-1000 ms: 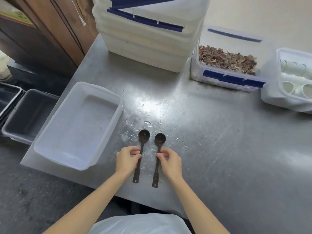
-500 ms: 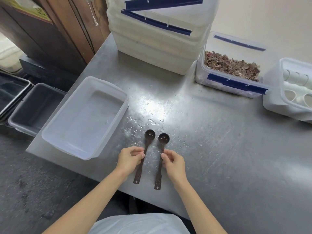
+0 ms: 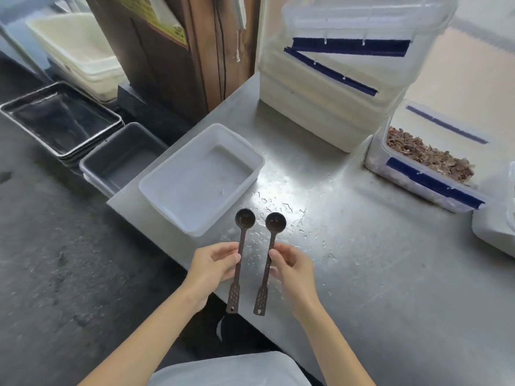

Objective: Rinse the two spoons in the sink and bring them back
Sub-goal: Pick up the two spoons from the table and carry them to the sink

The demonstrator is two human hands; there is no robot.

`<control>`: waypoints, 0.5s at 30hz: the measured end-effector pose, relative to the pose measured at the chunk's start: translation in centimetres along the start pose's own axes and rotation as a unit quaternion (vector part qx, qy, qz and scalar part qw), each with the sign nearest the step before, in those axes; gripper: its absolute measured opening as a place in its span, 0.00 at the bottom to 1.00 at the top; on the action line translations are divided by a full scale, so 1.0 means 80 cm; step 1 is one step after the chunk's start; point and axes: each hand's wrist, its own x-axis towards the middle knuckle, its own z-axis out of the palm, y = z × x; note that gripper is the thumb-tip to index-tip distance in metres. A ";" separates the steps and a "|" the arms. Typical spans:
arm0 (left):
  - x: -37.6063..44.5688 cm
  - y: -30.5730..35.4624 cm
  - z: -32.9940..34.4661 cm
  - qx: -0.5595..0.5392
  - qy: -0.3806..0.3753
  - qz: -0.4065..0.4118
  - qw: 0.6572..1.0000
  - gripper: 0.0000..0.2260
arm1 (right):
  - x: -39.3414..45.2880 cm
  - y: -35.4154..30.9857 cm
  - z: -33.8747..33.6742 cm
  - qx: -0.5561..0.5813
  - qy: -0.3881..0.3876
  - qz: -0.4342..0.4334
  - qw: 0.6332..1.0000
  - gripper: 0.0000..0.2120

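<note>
While hovering low in the frame over the wet steel table [image 3: 376, 274], left hand [image 3: 211, 267] is pinching one brown spoon [image 3: 241, 246] and right hand [image 3: 292, 270] is pinching the other spoon [image 3: 271, 240], bowls pointing up.

On the table [image 3: 390, 274], two spoons lie side by side, bowls toward 12 o'clock: left spoon [image 3: 241, 246] in the left hand [image 3: 213, 264], right spoon [image 3: 270, 254] in the right hand [image 3: 292, 267]. A tub [image 3: 248, 174] sits at 11 o'clock, stacked bins [image 3: 320, 107] at 12, a filled box [image 3: 404, 176] at 2.
</note>
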 end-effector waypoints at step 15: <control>-0.207 -0.042 -0.187 -0.165 0.167 0.114 0.965 0.11 | -0.166 -0.050 0.189 -0.047 -0.193 -0.075 0.977 0.07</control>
